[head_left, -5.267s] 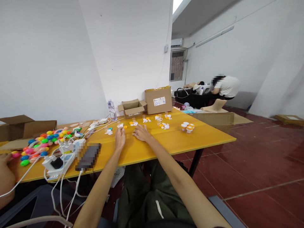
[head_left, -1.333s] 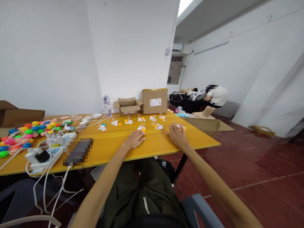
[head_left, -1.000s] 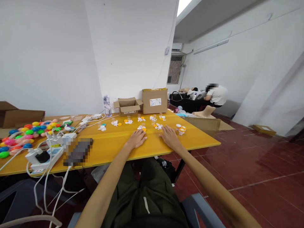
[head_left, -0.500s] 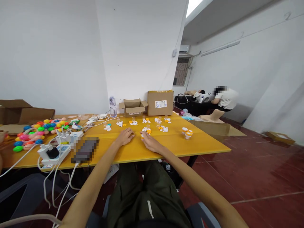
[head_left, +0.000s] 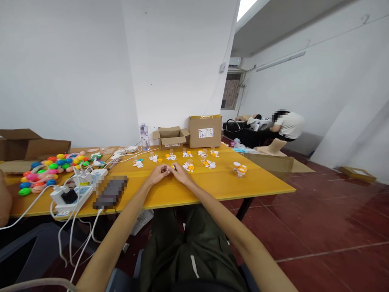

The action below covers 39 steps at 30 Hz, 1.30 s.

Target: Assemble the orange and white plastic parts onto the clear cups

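My left hand (head_left: 158, 174) and my right hand (head_left: 181, 175) meet over the table, fingertips closed together. A small white and orange piece (head_left: 173, 166) shows at the right fingertips; its exact kind is too small to tell. What the left fingers pinch is mostly hidden. Just right of my hands lies a pile of white and orange pieces (head_left: 189, 167). Behind them stand several similar piles with small clear cups, among them white pieces with a teal ring (head_left: 139, 163). Several small lidded cups with orange and white tops (head_left: 241, 170) stand together to the right.
At left are a power strip (head_left: 73, 200) with chargers and cables, a phone (head_left: 110, 192) and colourful plastic balls (head_left: 39, 174). Cardboard boxes (head_left: 205, 132) and a bottle (head_left: 145, 137) stand at the back. Another person's arm (head_left: 4, 200) shows at the left edge; a person (head_left: 288, 125) sits farther off.
My right hand has moved left from beside the near pile to meet my left hand, bringing a small piece along. Another person's arm has come further into view at the left edge.
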Motion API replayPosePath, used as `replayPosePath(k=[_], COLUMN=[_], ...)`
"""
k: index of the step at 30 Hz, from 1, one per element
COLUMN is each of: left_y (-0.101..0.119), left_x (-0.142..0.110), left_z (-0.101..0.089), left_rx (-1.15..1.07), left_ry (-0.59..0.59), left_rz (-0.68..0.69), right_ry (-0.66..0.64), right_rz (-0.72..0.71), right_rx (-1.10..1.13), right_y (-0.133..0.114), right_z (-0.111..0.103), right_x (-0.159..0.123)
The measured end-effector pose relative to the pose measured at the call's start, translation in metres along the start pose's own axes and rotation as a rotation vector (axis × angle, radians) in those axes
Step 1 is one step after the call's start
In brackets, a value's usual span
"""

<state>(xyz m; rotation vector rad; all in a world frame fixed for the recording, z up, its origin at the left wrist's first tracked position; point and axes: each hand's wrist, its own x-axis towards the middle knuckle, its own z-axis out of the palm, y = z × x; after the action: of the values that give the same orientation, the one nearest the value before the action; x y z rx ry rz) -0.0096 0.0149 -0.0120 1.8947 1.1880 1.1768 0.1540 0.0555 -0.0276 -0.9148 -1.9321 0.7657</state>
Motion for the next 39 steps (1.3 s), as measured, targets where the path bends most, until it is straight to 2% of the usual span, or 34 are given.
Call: replayPosePath(k=[8, 17, 26, 39], left_y=[0.0025, 0.0052, 0.0047, 0.0031], left_x=[-0.0009, -0.0009, -0.0022, 0.0004], left_z=[-0.0043, -0.0059, -0.0034, -0.0030], left_rx=[-0.121, -0.069, -0.071, -0.147], left_ry=[0.022, 0.027, 0.028, 0.053], left_rz=[-0.064, -0.066, -0.076, -0.040], right_ry=[-0.053, -0.065, -0.058, -0.071], right_rz=[-0.102, -0.076, -0.025, 0.025], right_rx=[0.212, 0.274, 0.246, 0.462], right_y=[-0.0005, 0.0009, 0.0013, 0.0029], right_z=[-0.0038, -0.0031, -0.0015, -0.0011], right_x=[-0.0038, -0.0046, -0.0065, -0.0048])
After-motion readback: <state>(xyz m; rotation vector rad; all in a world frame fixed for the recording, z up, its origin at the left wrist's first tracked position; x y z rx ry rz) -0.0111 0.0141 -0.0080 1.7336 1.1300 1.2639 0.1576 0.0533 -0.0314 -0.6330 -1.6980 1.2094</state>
